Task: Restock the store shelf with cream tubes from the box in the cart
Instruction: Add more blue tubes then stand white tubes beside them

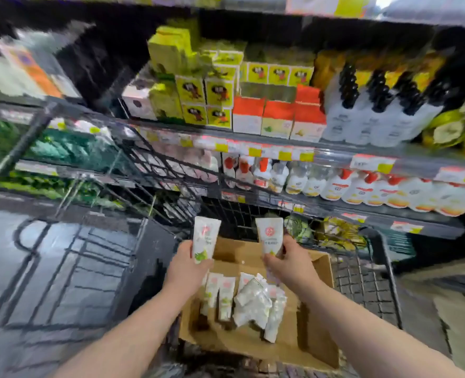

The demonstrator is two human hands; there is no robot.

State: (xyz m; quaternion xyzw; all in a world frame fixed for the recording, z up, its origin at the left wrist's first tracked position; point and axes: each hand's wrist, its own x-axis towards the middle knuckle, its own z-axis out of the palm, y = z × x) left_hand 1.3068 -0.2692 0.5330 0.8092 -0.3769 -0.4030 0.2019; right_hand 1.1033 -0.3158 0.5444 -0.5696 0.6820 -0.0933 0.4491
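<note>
Both hands are raised over the open cardboard box [317, 271], which sits inside the black wire cart [362, 285]. The left hand [183, 264] grips a white cream tube [205, 237] by its lower end, fingers curled round it, the tube standing nearly upright with a green motif near the bottom. The right hand [290, 261] pinches a second white tube [270, 234] the same way, upright, with a red round mark on its face.

Below the hands, more tubes [224, 294] lie in the box on the left side, and just beside them lies a heap of pale, shiny wrapped packs [253, 301] — blur hides what they are.

Ahead stands the store shelf [335, 155], with price labels along its edge. On it are yellow-green cartons [193, 94], red-topped white cartons [277, 118] and dark-capped bottles [376, 110]; the level below carries a row of white bottles [335, 186] — some with red caps.
</note>
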